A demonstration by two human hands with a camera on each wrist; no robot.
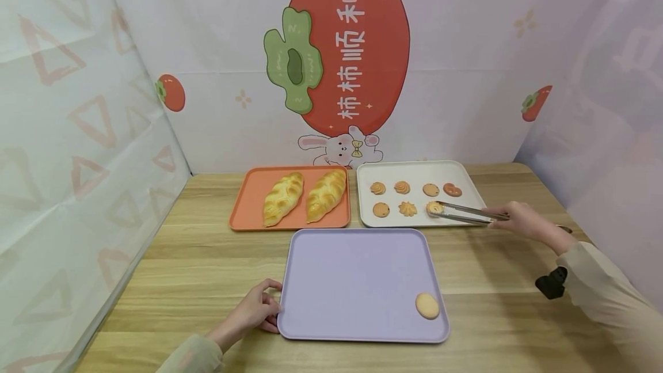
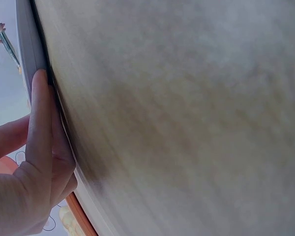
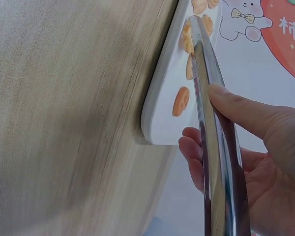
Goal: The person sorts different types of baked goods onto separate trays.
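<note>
My right hand (image 1: pixel 523 220) grips metal tongs (image 3: pixel 216 128), thumb on one arm and fingers round the other. The tongs reach over the white tray (image 1: pixel 365 177), their tips at a round pale cookie (image 1: pixel 434 208) in its front row. Around that cookie lie several others, among them a pretzel-shaped cookie (image 1: pixel 452 190) and a star-shaped cookie (image 1: pixel 407 208). At the left edge of the purple tray (image 1: pixel 352 281), my left hand (image 1: pixel 256 307) rests its fingertips against the rim. A plain round cookie (image 1: pixel 427 306) lies in that tray's front right corner.
An orange tray (image 1: pixel 248 200) with two bread loaves (image 1: pixel 284 199) stands at the back left, beside the white tray. All three trays are on a wooden table (image 1: pixel 207 263). Printed cloth walls (image 1: pixel 217 131) enclose its back and sides.
</note>
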